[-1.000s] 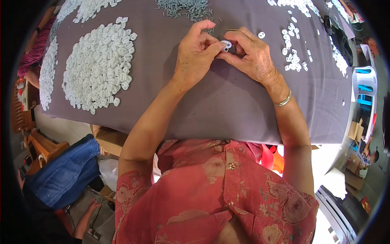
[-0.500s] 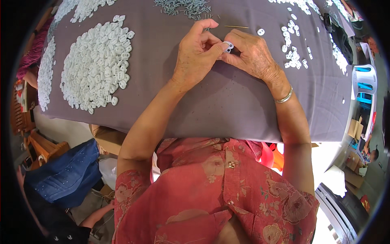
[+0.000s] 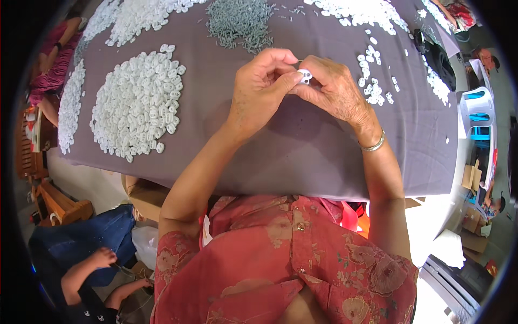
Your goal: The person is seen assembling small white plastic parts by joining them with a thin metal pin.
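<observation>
My left hand (image 3: 260,93) and my right hand (image 3: 339,90) meet above the grey cloth. Between their fingertips is a small white plastic piece (image 3: 305,76) with dark round holes in its face. The left thumb presses on it from one side, and the right thumb and fingers pinch the other. Parts of the piece are hidden behind the fingers. Beyond the left hand lies a heap of small grey screw-like pins (image 3: 240,24). A large heap of white oval pieces (image 3: 137,105) spreads on the left.
A grey cloth (image 3: 259,167) covers the table. To the right lie scattered white pieces (image 3: 373,90), with a further white heap (image 3: 361,11) at the back. Another person's arm (image 3: 86,275) shows at lower left, beside dark blue cloth (image 3: 110,232). A white chair (image 3: 477,110) stands at far right.
The view has tilted, so the table's far side shows more. Both hands stay together, and the piece now shows its holes at a different angle. The other person's arm has come up at lower left.
</observation>
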`<action>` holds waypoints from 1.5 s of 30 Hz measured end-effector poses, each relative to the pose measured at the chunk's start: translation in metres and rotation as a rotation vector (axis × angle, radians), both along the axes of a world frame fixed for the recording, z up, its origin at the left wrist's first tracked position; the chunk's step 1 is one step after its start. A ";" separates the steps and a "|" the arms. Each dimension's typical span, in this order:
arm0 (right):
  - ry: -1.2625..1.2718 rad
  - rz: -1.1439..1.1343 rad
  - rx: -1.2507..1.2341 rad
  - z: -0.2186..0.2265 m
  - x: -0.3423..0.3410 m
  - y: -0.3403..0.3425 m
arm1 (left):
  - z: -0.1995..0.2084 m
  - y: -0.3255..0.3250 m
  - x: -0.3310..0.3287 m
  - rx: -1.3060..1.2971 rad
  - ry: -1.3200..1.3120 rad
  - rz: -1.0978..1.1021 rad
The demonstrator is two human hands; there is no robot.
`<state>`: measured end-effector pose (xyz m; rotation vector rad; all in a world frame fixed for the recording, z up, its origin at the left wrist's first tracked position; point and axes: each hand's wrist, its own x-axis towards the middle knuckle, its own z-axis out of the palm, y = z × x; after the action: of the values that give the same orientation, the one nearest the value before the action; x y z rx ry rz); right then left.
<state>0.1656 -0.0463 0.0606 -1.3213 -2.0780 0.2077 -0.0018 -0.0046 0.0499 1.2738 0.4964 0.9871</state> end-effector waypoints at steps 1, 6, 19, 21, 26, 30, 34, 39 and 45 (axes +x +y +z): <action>0.010 -0.005 0.008 0.001 0.000 0.000 | 0.003 0.001 0.000 0.015 -0.003 0.002; 0.316 -0.009 -0.163 0.023 0.008 -0.009 | 0.018 0.003 0.003 0.152 0.043 0.037; 0.573 -0.064 -0.367 0.028 0.012 -0.010 | 0.028 -0.001 0.008 0.091 0.059 0.000; 0.606 -0.075 -0.363 0.025 0.012 -0.008 | 0.026 -0.003 0.010 0.069 -0.023 0.020; 0.602 -0.092 -0.367 0.021 0.013 -0.008 | 0.020 -0.003 0.013 0.080 -0.001 0.048; 0.648 -0.217 -0.222 0.017 0.013 -0.004 | 0.011 -0.007 0.015 0.019 0.013 0.082; 0.783 -0.209 -0.308 0.022 0.019 -0.003 | 0.001 -0.008 0.011 -0.089 0.048 0.053; 0.927 -0.167 -0.531 0.005 0.021 0.003 | -0.007 0.001 0.002 -0.003 0.311 -0.094; 0.846 -0.153 -0.662 0.000 0.031 0.004 | -0.022 0.012 -0.006 0.153 0.610 -0.118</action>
<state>0.1968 -0.0419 0.0606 -1.3911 -1.2024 1.2307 -0.0081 0.0071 0.0279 1.7270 0.8112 0.5299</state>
